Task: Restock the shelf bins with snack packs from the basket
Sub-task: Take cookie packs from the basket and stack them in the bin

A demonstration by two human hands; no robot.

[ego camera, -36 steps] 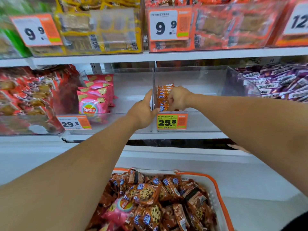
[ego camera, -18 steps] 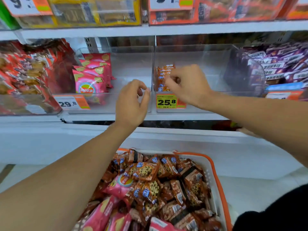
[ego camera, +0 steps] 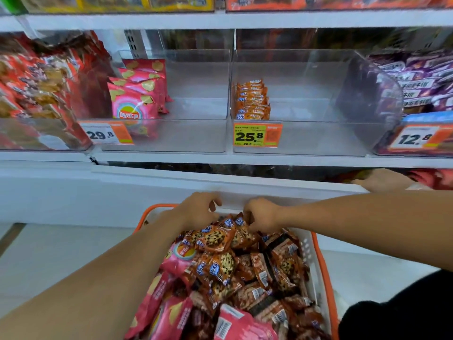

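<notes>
A white basket with an orange rim [ego camera: 321, 256] sits low in the middle, heaped with orange cookie packs [ego camera: 215, 239] and pink chip bags [ego camera: 176, 312]. My right hand [ego camera: 261, 214] is at the basket's far end, its fingers curled down onto the topmost orange cookie pack. Beside it my left hand [ego camera: 198, 209] hovers over the far rim with loosely curled fingers and nothing seen in it. On the shelf above, a clear bin [ego camera: 318, 136] tagged 25.8 holds a short row of orange cookie packs [ego camera: 252, 101]. The clear bin tagged 29.8 [ego camera: 196, 133] holds pink chip bags [ego camera: 133, 99].
A bin of red packs [ego camera: 36, 82] stands at the left and one of purple packs [ego camera: 416, 77] at the right. A white ledge [ego camera: 147, 177] runs between shelf and basket. Another person's hand [ego camera: 382, 181] rests on it at the right.
Both my hands have left the 25.8 bin and dropped to the basket's far end. The view has tilted downward.
</notes>
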